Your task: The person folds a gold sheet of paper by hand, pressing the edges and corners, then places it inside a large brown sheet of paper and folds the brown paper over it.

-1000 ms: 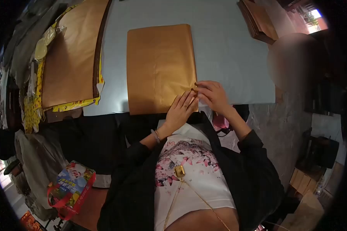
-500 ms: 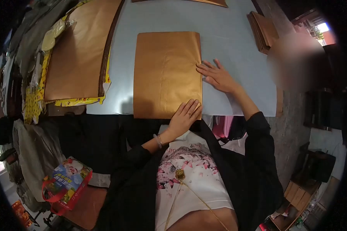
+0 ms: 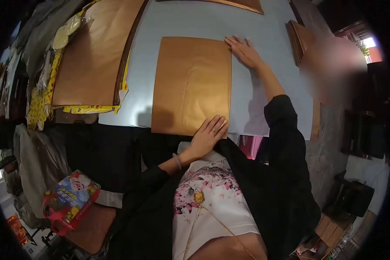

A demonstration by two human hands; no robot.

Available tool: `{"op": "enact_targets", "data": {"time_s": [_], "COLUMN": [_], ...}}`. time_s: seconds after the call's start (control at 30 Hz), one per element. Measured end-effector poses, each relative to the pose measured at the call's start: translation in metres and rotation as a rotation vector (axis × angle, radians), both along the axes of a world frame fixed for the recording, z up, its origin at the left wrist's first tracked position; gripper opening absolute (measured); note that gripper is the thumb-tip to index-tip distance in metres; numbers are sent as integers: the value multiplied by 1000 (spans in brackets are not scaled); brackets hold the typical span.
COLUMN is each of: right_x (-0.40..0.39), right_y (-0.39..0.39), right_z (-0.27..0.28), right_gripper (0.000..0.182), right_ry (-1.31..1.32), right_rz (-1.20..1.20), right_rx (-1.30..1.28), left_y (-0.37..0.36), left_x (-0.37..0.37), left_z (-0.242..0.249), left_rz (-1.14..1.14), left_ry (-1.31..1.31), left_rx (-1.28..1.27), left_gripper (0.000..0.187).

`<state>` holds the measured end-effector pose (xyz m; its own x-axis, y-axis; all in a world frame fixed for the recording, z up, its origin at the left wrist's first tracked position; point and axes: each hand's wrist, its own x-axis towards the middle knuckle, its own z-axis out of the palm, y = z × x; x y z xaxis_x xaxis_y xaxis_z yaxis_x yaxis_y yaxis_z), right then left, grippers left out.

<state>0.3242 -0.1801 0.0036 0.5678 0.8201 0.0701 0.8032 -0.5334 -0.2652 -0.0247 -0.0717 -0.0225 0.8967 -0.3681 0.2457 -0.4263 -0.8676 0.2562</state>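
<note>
A folded sheet of bronze-coloured material (image 3: 190, 82) lies on the pale blue table top (image 3: 251, 117), its near edge at the table's front. My left hand (image 3: 207, 136) rests flat on the sheet's near right corner, fingers extended and holding nothing. At the far right corner, my right hand (image 3: 245, 51) is stretched out with its fingertips on the sheet's edge. A faint crease or seam runs down the middle of the sheet.
A stack of larger brown sheets (image 3: 95, 56) lies on yellow wrapping at the left. Smaller folded brown pieces (image 3: 300, 39) are at the back right. Another bronze piece (image 3: 229, 3) lies at the far edge. A colourful bag (image 3: 73, 197) sits on a stool at lower left.
My right hand has moved away from me along the sheet's right edge to its far corner. My left hand stays at the near corner. The view has shifted slightly.
</note>
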Motion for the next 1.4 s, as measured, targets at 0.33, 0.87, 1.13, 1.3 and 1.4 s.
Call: {"op": "enact_targets", "data": {"time_s": [0.33, 0.87, 1.13, 1.3, 1.4], "right_x": [-91, -157, -159, -159, -157], "right_y": [-41, -40, -42, -42, -43], "right_z": [50, 28, 27, 27, 26], "right_gripper": [61, 66, 66, 64, 64], "right_ry": [-47, -75, -51, -56, -52], "right_rz": [205, 425, 407, 408, 404], "right_rx": [-51, -229, -173, -183, -171], "left_y": [-4, -13, 69, 114, 121], "left_x": [5, 3, 77, 109, 103], "left_z": [11, 56, 71, 34, 24], "left_rz": [40, 103, 52, 268, 460], "left_ry": [-4, 2, 31, -83, 47], "left_rx": [-102, -155, -69, 78, 114], "left_gripper": [50, 47, 44, 50, 58]}}
